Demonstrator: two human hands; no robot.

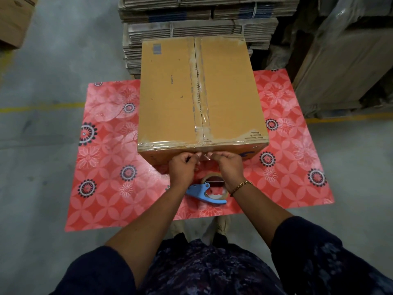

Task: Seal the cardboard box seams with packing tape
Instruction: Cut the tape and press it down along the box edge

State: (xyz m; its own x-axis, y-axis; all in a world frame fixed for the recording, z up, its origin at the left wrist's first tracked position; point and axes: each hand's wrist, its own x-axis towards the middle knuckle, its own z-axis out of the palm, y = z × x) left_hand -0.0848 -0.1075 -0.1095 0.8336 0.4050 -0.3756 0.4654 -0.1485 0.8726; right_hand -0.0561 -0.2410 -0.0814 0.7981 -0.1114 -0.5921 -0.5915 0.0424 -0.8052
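A closed brown cardboard box stands on a red flower-patterned table. Clear tape runs along its centre seam and along the near top edge. My left hand and my right hand meet at the box's near face just below the top edge. Both pinch a strip of clear tape that hangs over the end of the centre seam. A blue tape dispenser with a roll of clear tape lies on the table under my wrists.
Bundled stacks of flattened cartons stand right behind the table. Large wrapped cartons fill the right side. Another box sits at the far left. Grey concrete floor with yellow lines surrounds the table.
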